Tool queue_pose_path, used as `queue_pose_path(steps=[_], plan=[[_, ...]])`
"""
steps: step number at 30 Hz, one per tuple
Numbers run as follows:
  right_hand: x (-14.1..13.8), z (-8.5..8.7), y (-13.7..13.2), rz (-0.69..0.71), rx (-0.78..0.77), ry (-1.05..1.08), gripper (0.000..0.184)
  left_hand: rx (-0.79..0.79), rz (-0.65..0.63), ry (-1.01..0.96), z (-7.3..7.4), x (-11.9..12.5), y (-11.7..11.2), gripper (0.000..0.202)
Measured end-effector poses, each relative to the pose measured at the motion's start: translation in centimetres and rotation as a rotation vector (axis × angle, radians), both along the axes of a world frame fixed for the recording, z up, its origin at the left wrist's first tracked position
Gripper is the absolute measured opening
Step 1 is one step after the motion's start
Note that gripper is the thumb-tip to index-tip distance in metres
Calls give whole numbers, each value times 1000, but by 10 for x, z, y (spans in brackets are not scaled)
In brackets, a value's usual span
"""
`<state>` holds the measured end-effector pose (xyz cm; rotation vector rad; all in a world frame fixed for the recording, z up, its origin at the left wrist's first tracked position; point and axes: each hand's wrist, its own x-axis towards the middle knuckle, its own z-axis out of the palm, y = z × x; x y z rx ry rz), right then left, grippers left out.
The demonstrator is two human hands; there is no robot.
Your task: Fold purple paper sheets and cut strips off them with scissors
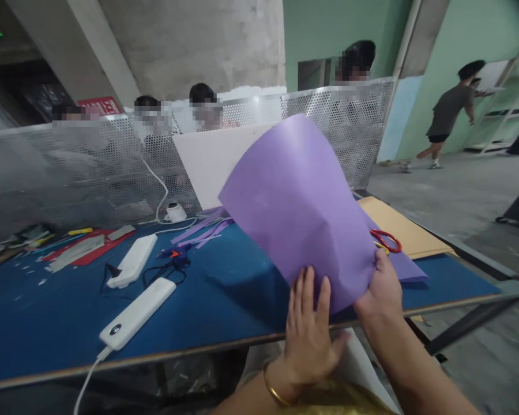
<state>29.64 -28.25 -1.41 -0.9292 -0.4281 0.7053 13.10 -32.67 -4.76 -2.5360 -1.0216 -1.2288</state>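
Note:
A large sheet of purple paper stands tilted above the front part of the table, bent and creased towards its lower right. My right hand is closed on its lower right edge. Against the sheet's lower front lies my left hand, fingers stretched out and thumb apart, a gold bangle at the wrist. Just beyond my right hand are scissors with red and yellow handles, their blades hidden by the sheet. Under and beside them another purple piece lies on the table.
On the blue table lie two white power strips, a blue glue gun, purple paper strips and red and grey scraps. Tan card lies right. A perforated metal screen and white board stand behind; people are beyond.

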Motion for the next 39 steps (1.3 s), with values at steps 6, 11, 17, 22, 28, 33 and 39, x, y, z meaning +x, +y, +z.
queue_pose_path(steps=[6,11,17,22,28,33,39], plan=[[-36,-6,-14,-62,-104,-38,39,183,99,89,9,-38,21,68],[-24,-32,-52,278,-285,-596,51,-2,-4,246,11,-99,25,69],[-9,-31,-90,281,59,-1522,30,-184,-8,351,-6,-139,24,71],[-27,-17,-62,209,240,-2035,57,-182,17,394,-3,-135,30,68],[-26,-36,-20,512,83,-2083,35,-164,73,414,8,-147,33,65],[23,-39,-19,558,-23,-1918,38,-222,30,422,-4,-166,33,68],[89,-28,-10,754,-112,-1485,20,-337,-66,333,-10,-180,35,44]])
